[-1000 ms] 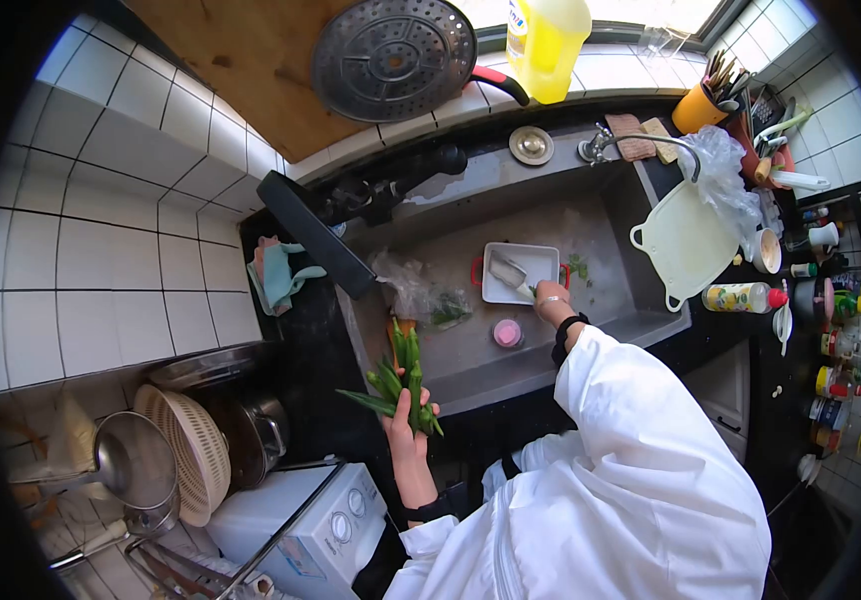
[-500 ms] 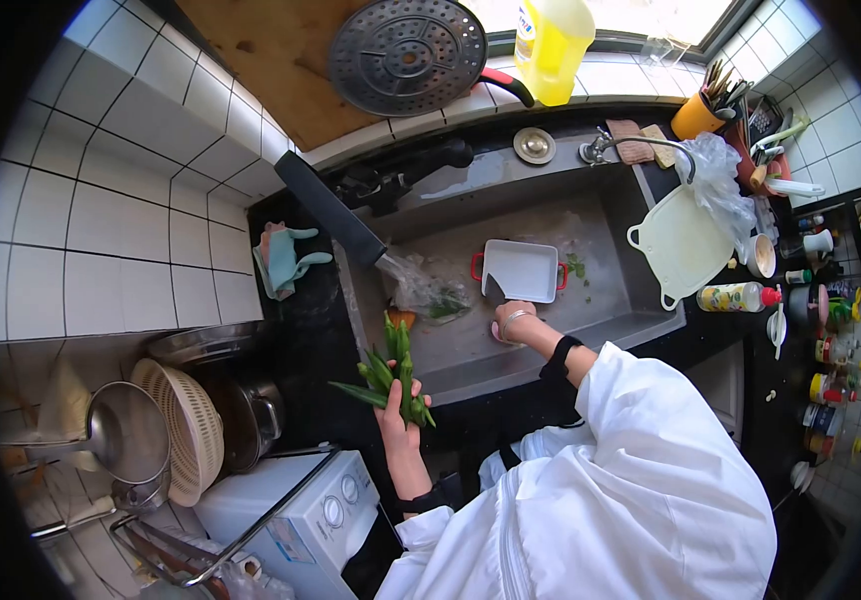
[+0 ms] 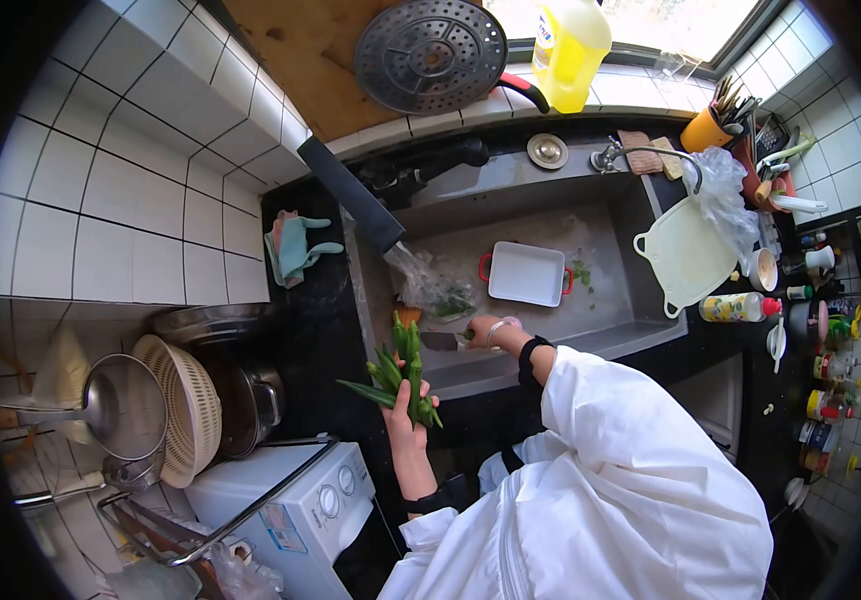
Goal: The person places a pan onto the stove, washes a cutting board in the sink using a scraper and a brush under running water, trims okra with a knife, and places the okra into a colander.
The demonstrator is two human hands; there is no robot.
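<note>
A bunch of several green okra pods [image 3: 411, 370] is gripped in my left hand [image 3: 407, 425], over the sink's front left edge. My right hand [image 3: 487, 332] is closed round the handle of a knife [image 3: 441, 341], whose blade points left toward the okra. Just behind that hand lies a white dish with red handles [image 3: 528, 274], inside the sink [image 3: 601, 338]. A pink-topped item is mostly hidden behind the right hand. Left of the dish, a clear plastic bag [image 3: 436, 290] with greens in it lies near an orange-brown piece [image 3: 409, 315].
A dark faucet [image 3: 421, 178] and a long dark bar [image 3: 351, 195] reach over the sink's left side. Blue-green gloves [image 3: 298, 248] lie left. At right are a pale cutting board [image 3: 686, 255], a bottle with a red cap [image 3: 739, 308] and a curved tap [image 3: 651, 150].
My right hand has moved left with the knife, from over the white dish toward the okra. My left hand still holds the okra. The camera view has shifted slightly.
</note>
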